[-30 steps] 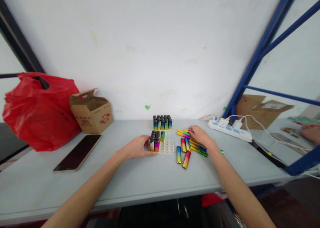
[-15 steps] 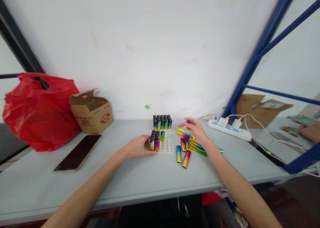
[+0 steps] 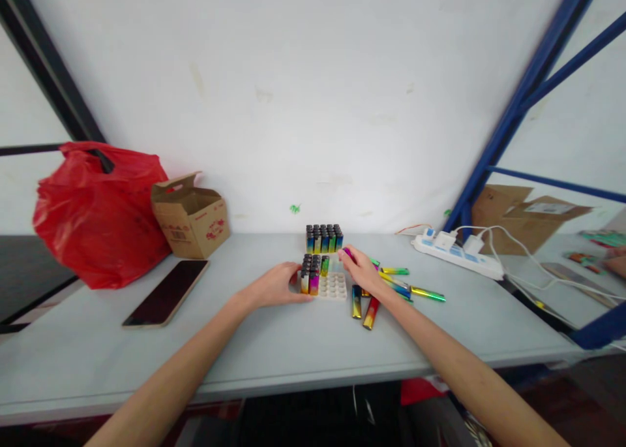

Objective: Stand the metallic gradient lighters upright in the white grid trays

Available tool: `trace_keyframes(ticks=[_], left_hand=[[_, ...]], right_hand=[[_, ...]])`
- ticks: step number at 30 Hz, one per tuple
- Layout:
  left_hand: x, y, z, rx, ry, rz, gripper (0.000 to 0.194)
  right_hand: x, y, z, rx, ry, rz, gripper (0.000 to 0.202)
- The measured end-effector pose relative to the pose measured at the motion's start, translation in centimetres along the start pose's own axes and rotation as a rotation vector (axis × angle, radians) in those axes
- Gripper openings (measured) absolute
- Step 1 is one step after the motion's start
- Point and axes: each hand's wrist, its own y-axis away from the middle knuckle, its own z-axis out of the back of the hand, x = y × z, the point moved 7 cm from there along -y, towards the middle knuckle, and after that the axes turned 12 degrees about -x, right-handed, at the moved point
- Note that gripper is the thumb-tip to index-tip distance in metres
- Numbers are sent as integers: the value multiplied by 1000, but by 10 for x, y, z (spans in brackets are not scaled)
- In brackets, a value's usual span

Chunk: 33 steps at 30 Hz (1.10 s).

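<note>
A white tray with round sockets (image 3: 334, 286) lies on the table, its left part filled with upright black-topped lighters (image 3: 313, 274). My left hand (image 3: 278, 282) curls around the tray's left end, thumb at the front and fingers behind. One green lighter (image 3: 325, 266) stands in the back row beside the filled ones. My right hand (image 3: 360, 268) pinches a purple lighter (image 3: 347, 254) just above the tray's back right corner. Beneath and around my right wrist lie loose shiny lighters in several colours, among them a red and gold one (image 3: 371, 313); my forearm hides part of them.
Behind the tray stands a full block of lighters (image 3: 324, 238). A phone (image 3: 167, 293), an open carton (image 3: 192, 215) and a red bag (image 3: 105, 215) are on the left. At right are a power strip (image 3: 460, 258), cables and a blue frame post (image 3: 518, 107). Another person's hand (image 3: 617, 261) shows far right.
My right hand has come left from the loose lighters toward the tray, now with a purple lighter in its fingers. My left hand stays at the tray. The view has shifted slightly.
</note>
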Motion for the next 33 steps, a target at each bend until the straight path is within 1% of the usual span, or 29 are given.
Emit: trace_keyframes(ticks=[2, 4, 7, 10, 16, 19, 22, 24, 25, 27, 30, 33], left_hand=[[-1, 0, 0, 1, 11, -6, 53], [-1, 0, 0, 2, 24, -10, 51], [-1, 0, 0, 6, 30, -12, 50], [1, 0, 0, 5, 2, -6, 54], [1, 0, 0, 7, -3, 18, 53], [-1, 0, 0, 11, 4, -4, 54], [-1, 0, 0, 8, 1, -12, 54], [0, 0, 0, 6, -6, -4, 54], [0, 0, 0, 6, -6, 0, 55], [-1, 0, 1, 5, 0, 4, 56], [-1, 1, 1, 13, 5, 9, 55], [1, 1, 0, 15, -2, 12, 55]], right_hand=[[6, 0, 3, -58, 155, 87, 53], [10, 0, 6, -97, 231, 109, 54], [11, 1, 10, -144, 256, 95, 47], [13, 2, 8, -155, 262, 117, 39], [17, 4, 6, -123, 328, 173, 40], [19, 4, 5, -71, 347, 203, 37], [25, 6, 1, -9, 375, 306, 36], [30, 9, -3, 32, 421, 385, 39], [31, 10, -6, 54, 443, 399, 41], [30, 12, -8, 93, 463, 371, 45], [29, 13, -10, 109, 425, 315, 44], [28, 14, -13, 130, 416, 335, 39]])
